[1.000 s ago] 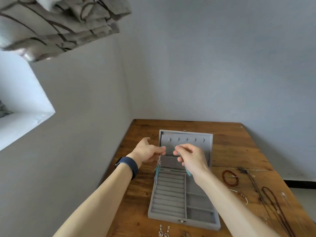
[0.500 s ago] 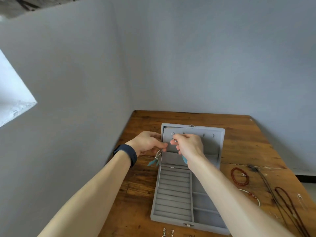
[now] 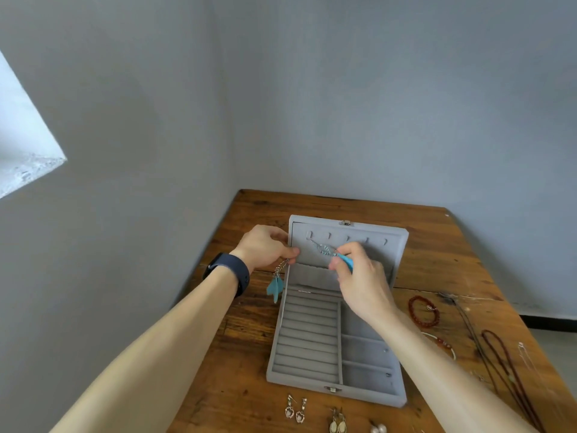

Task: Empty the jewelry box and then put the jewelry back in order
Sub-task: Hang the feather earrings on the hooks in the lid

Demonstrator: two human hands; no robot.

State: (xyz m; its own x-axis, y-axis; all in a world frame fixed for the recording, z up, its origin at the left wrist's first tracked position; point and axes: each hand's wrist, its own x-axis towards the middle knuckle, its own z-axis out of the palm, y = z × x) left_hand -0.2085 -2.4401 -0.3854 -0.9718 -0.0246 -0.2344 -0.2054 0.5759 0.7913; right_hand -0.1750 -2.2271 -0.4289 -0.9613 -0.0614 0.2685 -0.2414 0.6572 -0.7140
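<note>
1. Head view: a turquoise feather earring (image 3: 275,287) is pinched by the curled fingertips (image 3: 290,252) of the left hand (image 3: 265,245) and dangled just left of the open grey velvet jewelry box (image 3: 309,332).
2. A matching earring (image 3: 324,250) is pinched by thumb and forefinger of the right hand (image 3: 362,282), before the raised lid (image 3: 374,245).
3. The box is set on a brown wooden table (image 3: 249,395).

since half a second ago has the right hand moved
Yes: the right hand has pulled down and rightward, away from the hooks in the box lid.

Grey jewelry box (image 3: 307,335) open, lid raised; turquoise earring (image 3: 275,287) dangling beside, second earring (image 3: 324,250) against lid.
</note>
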